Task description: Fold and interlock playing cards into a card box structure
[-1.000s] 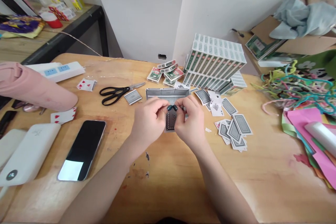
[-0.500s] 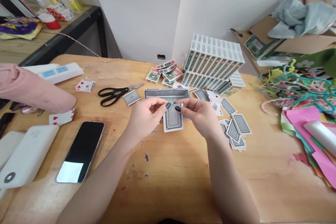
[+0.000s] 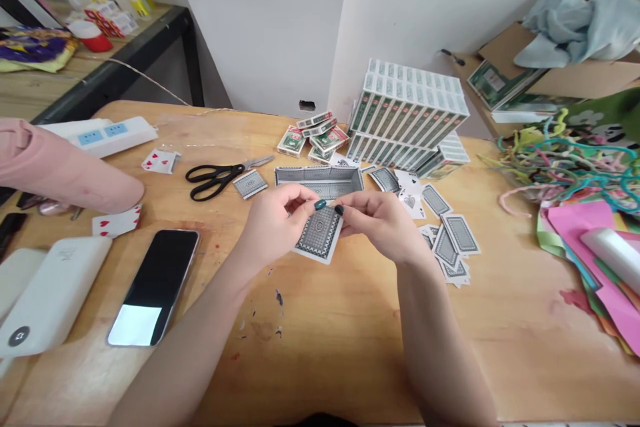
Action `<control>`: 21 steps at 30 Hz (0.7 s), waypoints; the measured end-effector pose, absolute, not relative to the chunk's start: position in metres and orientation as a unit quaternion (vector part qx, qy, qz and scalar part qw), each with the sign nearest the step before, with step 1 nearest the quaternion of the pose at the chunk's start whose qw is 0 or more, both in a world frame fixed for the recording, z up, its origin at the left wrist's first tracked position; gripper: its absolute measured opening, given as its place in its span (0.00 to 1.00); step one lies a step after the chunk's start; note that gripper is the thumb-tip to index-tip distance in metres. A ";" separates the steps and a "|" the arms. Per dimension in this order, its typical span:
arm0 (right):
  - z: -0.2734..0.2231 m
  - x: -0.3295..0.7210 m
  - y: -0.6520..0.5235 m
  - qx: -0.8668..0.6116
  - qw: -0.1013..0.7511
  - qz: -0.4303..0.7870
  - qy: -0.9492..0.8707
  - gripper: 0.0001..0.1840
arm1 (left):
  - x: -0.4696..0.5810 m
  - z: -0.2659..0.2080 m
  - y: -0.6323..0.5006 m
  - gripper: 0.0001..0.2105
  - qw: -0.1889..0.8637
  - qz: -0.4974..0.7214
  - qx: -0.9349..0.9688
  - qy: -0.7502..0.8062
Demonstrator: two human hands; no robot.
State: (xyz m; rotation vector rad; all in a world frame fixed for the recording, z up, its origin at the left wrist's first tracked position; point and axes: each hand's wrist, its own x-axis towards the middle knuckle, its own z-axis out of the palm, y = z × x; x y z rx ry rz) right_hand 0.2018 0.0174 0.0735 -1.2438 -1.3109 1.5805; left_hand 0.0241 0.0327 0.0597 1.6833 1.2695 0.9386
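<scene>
A patterned grey-backed playing card (image 3: pixel 318 235) is pinched between my left hand (image 3: pixel 275 223) and my right hand (image 3: pixel 377 223), both gripping its upper edge with thumb and fingers. The card tilts with its lower end towards me. Just behind my fingers stands an open tray-like box (image 3: pixel 320 177) made of the same cards, its front partly hidden by my hands. Loose playing cards (image 3: pixel 447 247) lie spread on the wooden table to the right of my right hand. Left of the box is a small folded card piece (image 3: pixel 251 183) beside black-handled scissors (image 3: pixel 215 181).
Boxed card decks (image 3: pixel 407 113) are stacked behind the box, with several loose decks (image 3: pixel 320 137) beside them. A phone (image 3: pixel 155 287), a white power bank (image 3: pixel 55 297) and a pink roll (image 3: pixel 70 167) lie left. Pipe cleaners (image 3: pixel 575 157) and coloured sheets (image 3: pixel 595 253) lie right.
The card in my hands has turned, its lower end swinging left and nearer to me. Both hands stay at nearly the same place, still pinching its upper edge.
</scene>
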 end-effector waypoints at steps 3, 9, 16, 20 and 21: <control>0.074 0.204 0.018 -0.468 0.365 0.651 -0.473 0.09 | 0.021 0.062 0.034 0.04 0.434 0.367 0.645 0.510; 0.072 0.208 0.019 -0.475 0.352 0.653 -0.474 0.14 | 0.020 0.063 0.035 0.05 0.429 0.363 0.639 0.525; 0.069 0.205 0.018 -0.555 0.327 0.482 -0.594 0.08 | 0.025 0.063 0.030 0.05 0.462 0.313 0.660 0.504; 0.072 0.204 0.017 -0.593 0.317 0.408 -0.617 0.09 | 0.024 0.062 0.033 0.06 0.551 0.297 0.609 0.487; 0.073 0.204 0.017 -0.599 0.317 0.397 -0.619 0.09 | 0.022 0.063 0.034 0.07 0.575 0.292 0.592 0.483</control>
